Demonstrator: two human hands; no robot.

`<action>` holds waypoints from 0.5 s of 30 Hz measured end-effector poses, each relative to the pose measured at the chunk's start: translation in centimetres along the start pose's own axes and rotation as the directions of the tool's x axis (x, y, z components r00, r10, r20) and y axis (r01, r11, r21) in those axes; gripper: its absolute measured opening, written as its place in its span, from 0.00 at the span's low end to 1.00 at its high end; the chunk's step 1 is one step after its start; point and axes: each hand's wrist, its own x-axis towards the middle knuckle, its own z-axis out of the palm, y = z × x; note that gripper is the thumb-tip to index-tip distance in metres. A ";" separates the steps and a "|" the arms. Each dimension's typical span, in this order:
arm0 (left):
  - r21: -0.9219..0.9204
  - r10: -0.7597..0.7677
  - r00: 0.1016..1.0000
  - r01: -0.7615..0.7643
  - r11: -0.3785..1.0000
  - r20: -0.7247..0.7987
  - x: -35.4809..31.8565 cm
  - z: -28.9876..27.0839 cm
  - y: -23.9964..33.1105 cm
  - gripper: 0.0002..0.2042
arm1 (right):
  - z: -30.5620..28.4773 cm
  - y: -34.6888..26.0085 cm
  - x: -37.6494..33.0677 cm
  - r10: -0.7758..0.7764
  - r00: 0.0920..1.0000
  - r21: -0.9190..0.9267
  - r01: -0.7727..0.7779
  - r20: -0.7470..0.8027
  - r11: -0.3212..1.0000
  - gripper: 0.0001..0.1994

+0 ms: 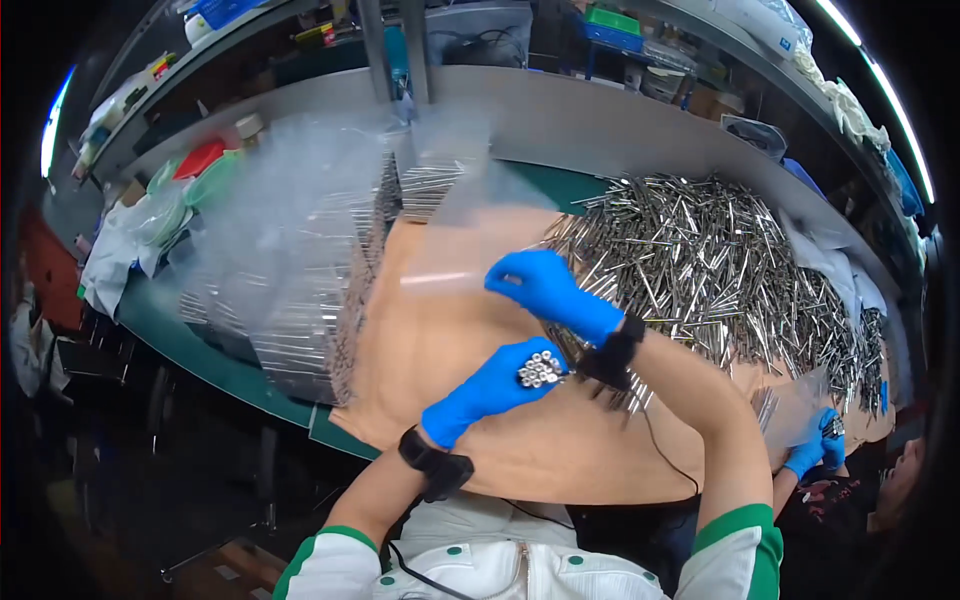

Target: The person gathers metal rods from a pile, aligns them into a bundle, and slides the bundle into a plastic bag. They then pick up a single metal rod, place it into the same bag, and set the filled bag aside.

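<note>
My left hand point(486, 392), in a blue glove, is closed round a bundle of thin metal tubes point(540, 370), their round ends pointing up toward me. Above and slightly right of it, my right hand point(548, 290), also gloved in blue, has its fingers pinched at the edge of a clear plastic bag point(455, 245). The bag is smeared by motion and spreads leftward from the fingers. Brown paper point(470, 455) lies under both hands. A large heap of loose metal tubes point(690, 265) covers the bench to the right.
Stacked, bagged metal tubes point(300, 320) stand at the left on the green bench mat point(215, 365). A co-worker's gloved hands point(818, 448) hold tubes and a bag at the far right. Red and green plastic containers point(205, 172) sit back left; shelves run along the back.
</note>
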 end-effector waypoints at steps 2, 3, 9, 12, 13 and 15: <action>0.048 0.056 0.998 -0.058 0.997 0.038 -0.5 -0.1 0.0 0.11 | 2.6 -0.6 0.7 0.004 0.995 -0.007 -0.004 0.097 1.000 0.11; 0.084 0.056 0.997 -0.060 0.995 0.049 -0.6 0.2 0.1 0.11 | 2.5 -0.9 0.7 0.003 0.978 0.076 -0.020 0.209 0.997 0.12; -0.106 0.043 0.990 -0.058 0.993 -0.137 -0.5 0.2 -0.6 0.10 | -5.5 0.2 -1.4 0.178 0.931 0.405 -0.304 0.318 0.862 0.25; -0.228 -0.008 0.981 -0.037 0.973 -0.193 -0.3 -1.1 -0.9 0.11 | -7.7 -2.8 -5.5 0.211 0.895 0.507 -0.402 0.392 0.762 0.29; -0.269 -0.036 0.972 -0.029 0.963 -0.231 -0.3 -1.6 -1.0 0.11 | -7.6 -3.4 -6.6 0.201 0.882 0.563 -0.433 0.427 0.704 0.32; -0.272 -0.040 0.973 -0.024 0.962 -0.227 -0.3 -1.5 -0.7 0.11 | -5.6 -4.8 -8.5 0.170 0.915 0.529 -0.355 0.366 0.771 0.34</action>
